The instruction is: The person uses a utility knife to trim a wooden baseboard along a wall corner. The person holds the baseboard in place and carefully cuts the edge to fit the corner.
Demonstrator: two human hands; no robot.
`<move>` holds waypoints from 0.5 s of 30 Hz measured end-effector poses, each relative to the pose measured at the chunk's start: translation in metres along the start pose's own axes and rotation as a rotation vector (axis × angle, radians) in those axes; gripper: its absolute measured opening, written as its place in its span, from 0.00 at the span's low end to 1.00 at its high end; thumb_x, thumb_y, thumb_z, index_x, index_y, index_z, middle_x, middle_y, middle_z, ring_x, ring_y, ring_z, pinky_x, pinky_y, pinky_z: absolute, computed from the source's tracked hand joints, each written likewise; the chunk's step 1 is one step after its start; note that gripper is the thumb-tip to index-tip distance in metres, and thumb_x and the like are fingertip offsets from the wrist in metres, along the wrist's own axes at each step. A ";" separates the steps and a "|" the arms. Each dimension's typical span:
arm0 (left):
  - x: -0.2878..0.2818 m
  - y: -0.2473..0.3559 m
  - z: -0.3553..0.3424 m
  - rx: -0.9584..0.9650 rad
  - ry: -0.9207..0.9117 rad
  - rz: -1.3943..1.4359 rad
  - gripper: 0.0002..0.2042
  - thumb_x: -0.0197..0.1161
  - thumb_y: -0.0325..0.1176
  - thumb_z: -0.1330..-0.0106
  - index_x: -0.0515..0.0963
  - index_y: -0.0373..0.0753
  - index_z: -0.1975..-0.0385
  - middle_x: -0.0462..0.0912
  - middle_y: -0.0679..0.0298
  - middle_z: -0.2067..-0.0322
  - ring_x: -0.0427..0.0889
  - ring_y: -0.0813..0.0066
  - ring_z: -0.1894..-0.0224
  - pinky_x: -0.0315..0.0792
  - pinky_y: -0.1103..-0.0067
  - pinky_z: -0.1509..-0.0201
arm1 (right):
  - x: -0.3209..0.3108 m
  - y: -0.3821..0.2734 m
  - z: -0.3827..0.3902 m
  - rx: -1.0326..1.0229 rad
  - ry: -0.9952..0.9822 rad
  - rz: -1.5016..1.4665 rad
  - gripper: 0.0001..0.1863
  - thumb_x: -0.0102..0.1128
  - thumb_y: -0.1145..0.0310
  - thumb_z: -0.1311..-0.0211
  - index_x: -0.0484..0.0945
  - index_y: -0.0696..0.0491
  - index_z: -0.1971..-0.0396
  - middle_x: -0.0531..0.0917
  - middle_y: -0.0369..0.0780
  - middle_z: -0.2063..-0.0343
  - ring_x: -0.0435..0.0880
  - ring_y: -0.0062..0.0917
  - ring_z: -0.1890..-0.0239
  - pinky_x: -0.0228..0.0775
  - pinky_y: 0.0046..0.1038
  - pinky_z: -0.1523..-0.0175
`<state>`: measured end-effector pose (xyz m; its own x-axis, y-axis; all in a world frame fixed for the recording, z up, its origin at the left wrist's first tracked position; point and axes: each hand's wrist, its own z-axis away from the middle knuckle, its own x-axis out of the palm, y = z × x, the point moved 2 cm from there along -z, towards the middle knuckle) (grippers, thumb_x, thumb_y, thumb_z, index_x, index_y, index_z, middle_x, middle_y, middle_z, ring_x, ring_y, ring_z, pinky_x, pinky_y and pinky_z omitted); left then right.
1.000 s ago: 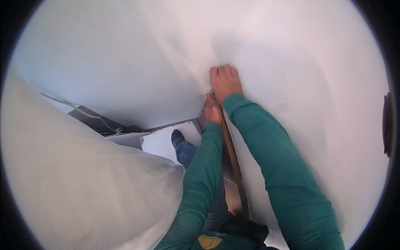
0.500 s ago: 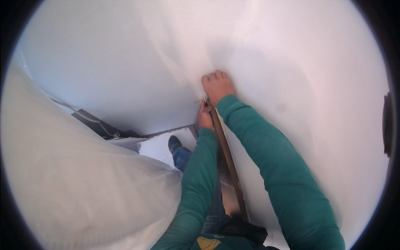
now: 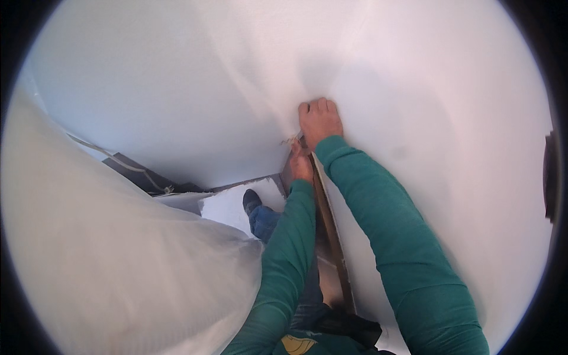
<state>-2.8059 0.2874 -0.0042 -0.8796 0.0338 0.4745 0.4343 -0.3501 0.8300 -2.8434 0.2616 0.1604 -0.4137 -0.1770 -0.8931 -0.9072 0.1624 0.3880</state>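
Both hands work close together where two white wall panels meet. My right hand [image 3: 321, 123] has its fingers curled, knuckles up, against the right panel [image 3: 408, 148]; what it grips, if anything, is hidden. Just below it, my left hand [image 3: 301, 164] is closed with the thumb pointing up, and its contents cannot be made out. A thin, curly light strand [image 3: 287, 141] sticks out beside the left thumb, against the left panel [image 3: 177, 100]. From under the hands a brown strip-like edge [image 3: 332, 236] runs down toward my body.
Translucent plastic sheeting [image 3: 130, 254] hangs along the left. Behind it lie a pale cable [image 3: 133, 170] and a dark flat piece [image 3: 127, 165]. My shoe [image 3: 251, 200] stands on a white sheet [image 3: 228, 204]. A dark object [image 3: 550, 177] sits at the right rim.
Both hands have shifted slightly right. The right hand's fingers are curled more tightly, and the curly strand beside the left thumb shows more clearly.
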 end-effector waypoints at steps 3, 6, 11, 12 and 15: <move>-0.012 -0.015 -0.014 -0.141 -0.021 0.064 0.29 0.44 0.50 0.20 0.72 0.32 0.33 0.79 0.55 0.39 0.76 0.63 0.41 0.68 0.71 0.35 | 0.009 -0.001 -0.004 0.013 0.078 -0.048 0.20 0.71 0.64 0.51 0.76 0.55 0.60 0.83 0.44 0.60 0.78 0.36 0.52 0.66 0.36 0.43; -0.035 -0.034 -0.047 -0.200 0.068 -0.052 0.36 0.43 0.59 0.22 0.71 0.27 0.34 0.71 0.48 0.33 0.69 0.57 0.32 0.59 0.68 0.28 | -0.006 -0.016 -0.010 -0.021 0.072 -0.102 0.25 0.76 0.60 0.56 0.75 0.55 0.60 0.83 0.44 0.61 0.79 0.36 0.53 0.67 0.36 0.44; -0.046 -0.042 -0.062 -0.243 0.066 -0.048 0.34 0.46 0.57 0.23 0.77 0.27 0.41 0.77 0.49 0.39 0.73 0.58 0.37 0.63 0.66 0.32 | -0.015 -0.022 -0.013 -0.062 0.056 -0.063 0.17 0.69 0.63 0.49 0.77 0.53 0.61 0.83 0.43 0.63 0.79 0.35 0.55 0.67 0.36 0.47; -0.027 -0.038 -0.044 -0.303 0.025 -0.069 0.29 0.48 0.52 0.24 0.78 0.29 0.42 0.80 0.52 0.43 0.76 0.60 0.42 0.68 0.65 0.37 | -0.004 -0.003 -0.006 -0.039 0.039 -0.027 0.11 0.64 0.66 0.43 0.78 0.52 0.62 0.83 0.42 0.64 0.79 0.35 0.56 0.67 0.36 0.48; -0.047 -0.046 -0.049 -0.074 0.136 -0.125 0.25 0.52 0.47 0.26 0.79 0.31 0.43 0.82 0.56 0.46 0.79 0.62 0.46 0.73 0.64 0.42 | -0.008 -0.006 -0.011 -0.162 0.109 0.011 0.11 0.61 0.66 0.40 0.79 0.51 0.58 0.84 0.42 0.60 0.80 0.35 0.52 0.68 0.37 0.45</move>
<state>-2.7942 0.2565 -0.0790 -0.9461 -0.0432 0.3209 0.3087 -0.4194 0.8537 -2.8354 0.2511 0.1677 -0.4215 -0.2811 -0.8621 -0.8994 0.0085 0.4370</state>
